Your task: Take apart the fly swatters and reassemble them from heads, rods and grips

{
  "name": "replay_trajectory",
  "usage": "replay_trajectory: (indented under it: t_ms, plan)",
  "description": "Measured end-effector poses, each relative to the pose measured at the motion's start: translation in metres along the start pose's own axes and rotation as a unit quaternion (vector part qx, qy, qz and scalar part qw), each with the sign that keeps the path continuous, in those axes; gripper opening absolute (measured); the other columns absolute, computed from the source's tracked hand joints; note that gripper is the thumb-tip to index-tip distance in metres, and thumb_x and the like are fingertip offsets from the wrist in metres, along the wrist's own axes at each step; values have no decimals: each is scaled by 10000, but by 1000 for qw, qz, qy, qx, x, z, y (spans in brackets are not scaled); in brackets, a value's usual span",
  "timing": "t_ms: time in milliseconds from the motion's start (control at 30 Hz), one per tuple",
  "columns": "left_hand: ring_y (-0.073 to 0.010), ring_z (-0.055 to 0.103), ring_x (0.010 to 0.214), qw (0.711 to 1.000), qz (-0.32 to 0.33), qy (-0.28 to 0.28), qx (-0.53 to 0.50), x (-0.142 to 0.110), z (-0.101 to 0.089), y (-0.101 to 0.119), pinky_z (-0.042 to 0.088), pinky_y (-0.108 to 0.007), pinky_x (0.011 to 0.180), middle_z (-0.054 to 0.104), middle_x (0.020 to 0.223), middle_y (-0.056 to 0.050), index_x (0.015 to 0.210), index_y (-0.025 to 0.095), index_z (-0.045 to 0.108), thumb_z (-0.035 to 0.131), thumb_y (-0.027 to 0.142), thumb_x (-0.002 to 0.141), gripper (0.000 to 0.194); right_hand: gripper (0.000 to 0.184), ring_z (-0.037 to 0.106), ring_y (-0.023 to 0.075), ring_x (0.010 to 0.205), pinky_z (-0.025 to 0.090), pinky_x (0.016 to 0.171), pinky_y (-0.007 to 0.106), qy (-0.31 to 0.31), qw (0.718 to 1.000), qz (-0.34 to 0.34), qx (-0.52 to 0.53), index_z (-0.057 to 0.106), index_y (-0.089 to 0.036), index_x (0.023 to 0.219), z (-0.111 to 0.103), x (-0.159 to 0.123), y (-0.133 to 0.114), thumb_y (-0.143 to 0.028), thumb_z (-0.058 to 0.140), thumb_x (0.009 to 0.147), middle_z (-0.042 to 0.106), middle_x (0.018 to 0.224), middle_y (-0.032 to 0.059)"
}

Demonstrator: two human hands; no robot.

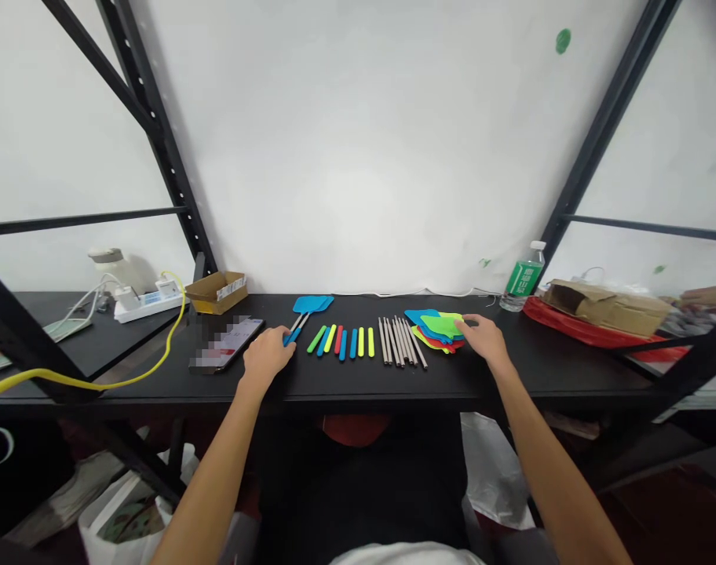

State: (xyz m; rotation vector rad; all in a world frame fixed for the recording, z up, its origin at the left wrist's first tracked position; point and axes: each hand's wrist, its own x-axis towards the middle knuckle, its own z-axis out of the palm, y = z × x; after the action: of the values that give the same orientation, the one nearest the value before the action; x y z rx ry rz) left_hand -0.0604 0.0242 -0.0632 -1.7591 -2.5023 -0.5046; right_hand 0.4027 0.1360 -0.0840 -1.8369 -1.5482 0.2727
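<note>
Two blue fly swatters (308, 308), with flat heads, metal rods and blue handles, lie together on the black table. My left hand (268, 355) is closed at their handle ends, its fingertips partly hidden. Loose grips (341, 344) in green, blue, yellow and red form a row to their right. Several thin metal rods (400, 342) lie side by side in the middle right. Past them is a pile of flat swatter heads (429, 333) in blue, green, yellow and red. My right hand (481, 337) pinches the edge of the yellow-green swatter head (446, 323) on top.
On the left are a phone (231, 344), a small cardboard box (217, 293), a power strip (151, 304) and a yellow cable (140, 380). A water bottle (524, 278) and a torn carton (605, 308) on red plastic stand right. Another person's hand (708, 297) shows at the far right.
</note>
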Motion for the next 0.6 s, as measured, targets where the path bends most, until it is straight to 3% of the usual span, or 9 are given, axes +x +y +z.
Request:
replay_trajectory:
  t_ms: [267, 600]
  plan:
    - [-362, 657, 1033, 1000, -8, -5, -3, -1, 2, 7, 505, -420, 789, 699, 1118, -132, 1129, 261, 612, 523, 406, 821, 351, 432, 693, 305, 971, 489, 817, 351, 9, 1000, 8, 29, 746, -192, 1113, -1, 0, 2, -474, 570, 836, 753, 1003, 140]
    - [-361, 671, 999, 999, -7, 28, 14, -6, 8, 14, 490, -413, 774, 706, 1094, -132, 1131, 253, 574, 460, 432, 863, 342, 450, 676, 334, 1017, 482, 821, 371, 4, 999, 31, 13, 729, -214, 1134, 4, 0, 6, -499, 525, 851, 743, 1047, 141]
